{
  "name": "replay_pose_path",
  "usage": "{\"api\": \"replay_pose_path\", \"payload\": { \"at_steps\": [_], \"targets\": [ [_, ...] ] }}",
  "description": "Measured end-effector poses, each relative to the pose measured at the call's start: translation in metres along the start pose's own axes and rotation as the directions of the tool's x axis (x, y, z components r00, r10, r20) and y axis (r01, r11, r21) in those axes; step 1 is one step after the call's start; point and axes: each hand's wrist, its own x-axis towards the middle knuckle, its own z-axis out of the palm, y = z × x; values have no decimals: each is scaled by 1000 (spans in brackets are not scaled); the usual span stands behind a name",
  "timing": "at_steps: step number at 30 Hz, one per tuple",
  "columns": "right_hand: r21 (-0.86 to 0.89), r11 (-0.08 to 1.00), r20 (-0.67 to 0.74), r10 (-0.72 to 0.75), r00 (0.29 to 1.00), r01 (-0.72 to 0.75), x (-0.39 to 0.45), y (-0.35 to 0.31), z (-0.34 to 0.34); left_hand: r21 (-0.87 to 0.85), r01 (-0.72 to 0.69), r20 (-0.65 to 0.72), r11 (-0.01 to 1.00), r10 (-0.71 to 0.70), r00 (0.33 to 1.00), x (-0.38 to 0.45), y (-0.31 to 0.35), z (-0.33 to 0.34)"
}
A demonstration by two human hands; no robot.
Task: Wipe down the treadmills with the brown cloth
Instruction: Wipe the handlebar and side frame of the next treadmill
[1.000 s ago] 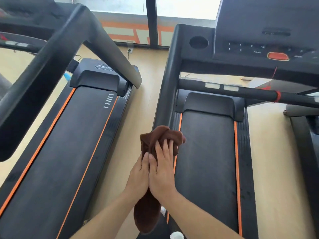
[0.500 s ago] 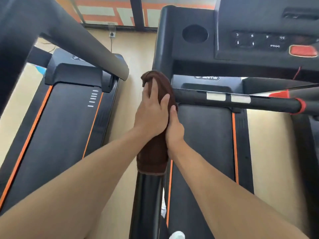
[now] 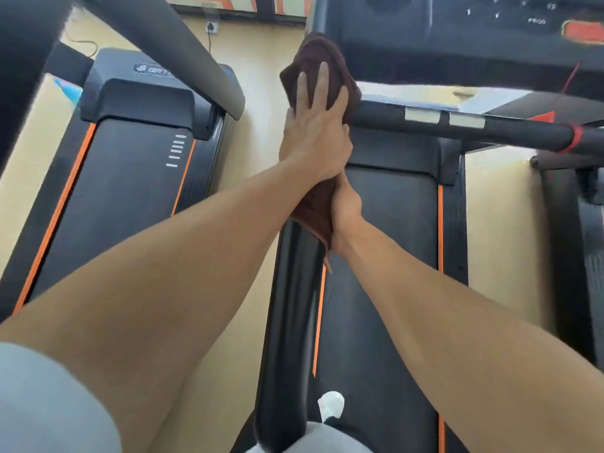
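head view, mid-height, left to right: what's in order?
Left black treadmill deck with orange stripes → strip of tan wood floor → left hand pressing the brown cloth on the upright → black crossbar with silver pads → red band on that bar.

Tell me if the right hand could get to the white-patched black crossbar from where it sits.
Probably yes: the right hand grips the brown cloth low on the upright, and nothing lies between it and the crossbar.

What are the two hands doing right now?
Left hand: open, straight fingers pressing the brown cloth against the black treadmill upright.
Right hand: holding the cloth's lower end; fingers hidden.
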Motion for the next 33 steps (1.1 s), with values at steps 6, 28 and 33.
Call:
{"api": "replay_pose_path", "payload": {
  "at_steps": [6, 28, 33],
  "targets": [
    [23, 992, -8, 124, 992, -124, -72, 85, -44, -285, 100, 1, 953, -104, 995, -134, 5, 8],
    [-501, 807, 85, -316, 945, 315, -258, 80, -174, -708, 502, 13, 497, -701, 713, -424, 135, 67],
    [-553, 591, 321, -499, 805, 587, -240, -5, -165, -895, 199, -42, 399, -521, 853, -356, 184, 28]
  ]
}}
